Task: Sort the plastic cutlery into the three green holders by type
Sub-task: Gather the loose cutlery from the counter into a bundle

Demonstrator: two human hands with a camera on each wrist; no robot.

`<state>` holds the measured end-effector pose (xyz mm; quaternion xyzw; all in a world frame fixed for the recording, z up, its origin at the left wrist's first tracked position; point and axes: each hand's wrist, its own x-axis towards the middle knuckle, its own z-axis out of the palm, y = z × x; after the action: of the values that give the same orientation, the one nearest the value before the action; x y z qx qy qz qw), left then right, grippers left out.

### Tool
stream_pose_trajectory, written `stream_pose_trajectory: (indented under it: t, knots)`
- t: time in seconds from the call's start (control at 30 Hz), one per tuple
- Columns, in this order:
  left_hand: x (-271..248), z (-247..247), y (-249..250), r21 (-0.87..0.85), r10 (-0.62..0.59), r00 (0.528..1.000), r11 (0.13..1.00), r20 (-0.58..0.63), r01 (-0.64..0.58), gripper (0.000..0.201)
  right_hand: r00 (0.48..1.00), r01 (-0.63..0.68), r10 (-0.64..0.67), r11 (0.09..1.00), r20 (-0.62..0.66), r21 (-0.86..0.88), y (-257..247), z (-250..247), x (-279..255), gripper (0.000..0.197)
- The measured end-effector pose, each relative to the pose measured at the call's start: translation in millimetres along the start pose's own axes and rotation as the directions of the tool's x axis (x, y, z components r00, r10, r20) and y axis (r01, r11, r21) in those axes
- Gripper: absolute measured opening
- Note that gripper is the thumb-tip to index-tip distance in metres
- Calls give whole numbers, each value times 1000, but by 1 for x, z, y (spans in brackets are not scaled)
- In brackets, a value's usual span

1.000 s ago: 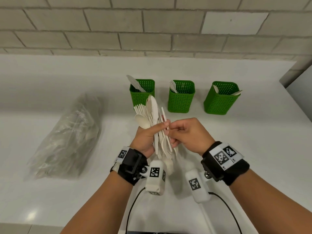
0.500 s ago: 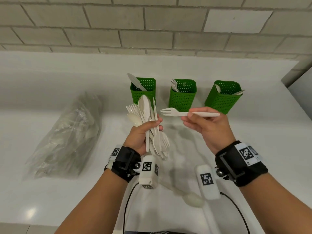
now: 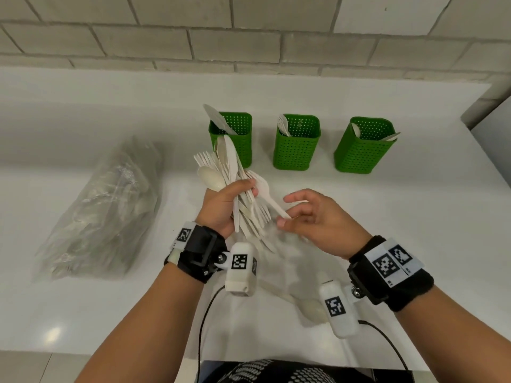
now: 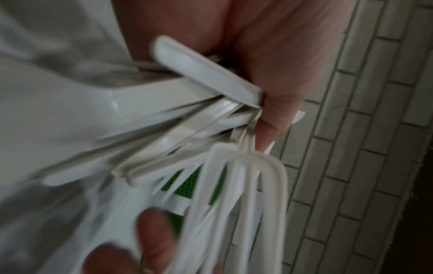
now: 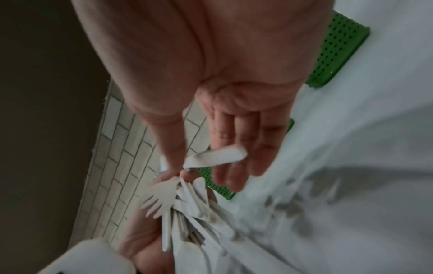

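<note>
Bare table (image 3: 387,217) lies between the hands and three holders (image 3: 297,145); a bag (image 3: 105,211) blocks the left.

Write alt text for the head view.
The left hand grips a fan of white cutlery above a white counter while the right hand pinches a fork by its handle. Behind stand three green holders; left lies a plastic bag.

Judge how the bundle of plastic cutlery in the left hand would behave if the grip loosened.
The cutlery bundle looks light and slippery. It is splayed unevenly in the left hand, so pieces would probably slide out separately; one spoon already lies on the counter.
</note>
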<state>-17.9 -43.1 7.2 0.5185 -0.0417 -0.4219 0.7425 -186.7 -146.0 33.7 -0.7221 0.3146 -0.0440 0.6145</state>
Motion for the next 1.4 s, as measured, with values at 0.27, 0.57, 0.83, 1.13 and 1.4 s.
stream_pose_trajectory:
  t: [0.27,0.57,0.83,1.13,1.4]
  knots:
    - [-2,-21,28,84,117,991,990,-72,-111,14,932,189,198,446,303,-875,28,10,-27,41]
    - [-6,-21,36,183,173,983,966,68,-182,15,993,80,-2,762,121,-643,25,-19,-10,5]
    - [-6,-7,33,252,194,970,941,144,-226,27,957,232,-157,920,-244,316,-10,-17,2,22]
    - [-6,6,30,273,160,977,942,141,-194,24,915,230,-26,853,-404,467,-23,-6,17,27]
    - [-5,12,22,196,154,985,966,78,-167,18,957,122,-65,975,-282,189,-20,7,21,38]
